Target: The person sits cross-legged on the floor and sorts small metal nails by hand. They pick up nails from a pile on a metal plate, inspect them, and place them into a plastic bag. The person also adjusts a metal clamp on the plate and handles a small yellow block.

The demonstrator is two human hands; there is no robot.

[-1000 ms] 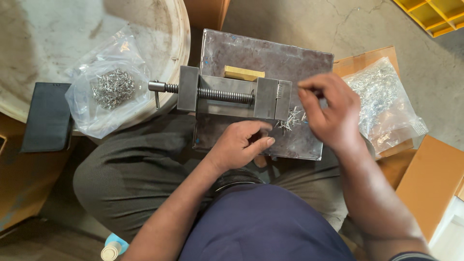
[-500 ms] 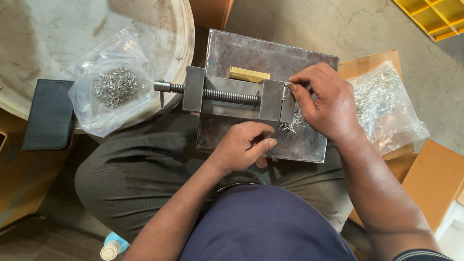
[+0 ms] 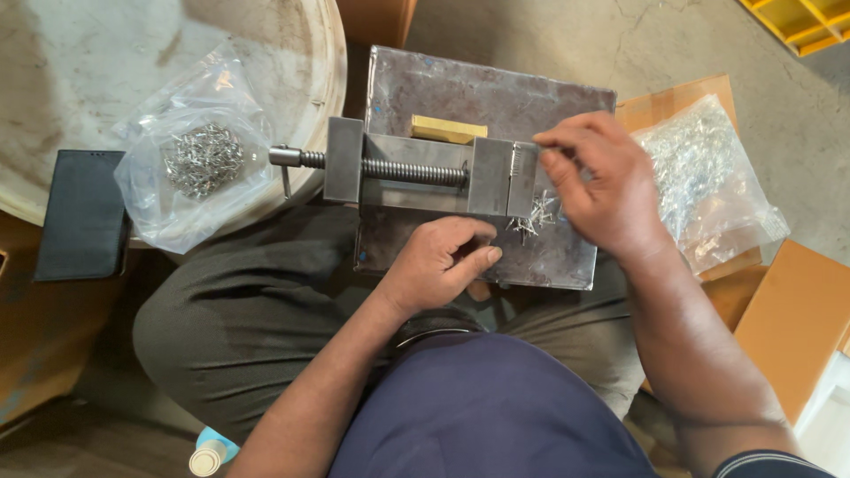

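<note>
Right hand (image 3: pixel 602 190) has moved from the small metal pieces (image 3: pixel 531 212) up to the vise (image 3: pixel 425 173) on the steel plate (image 3: pixel 478 88), grip pinched at its clamp end, contents unclear; left hand (image 3: pixel 438 265) stays loosely curled near edge, empty.

right hand (image 3: pixel 606 190) | grip contents too small | yellow crate (image 3: pixel 806 22) cut off
</note>
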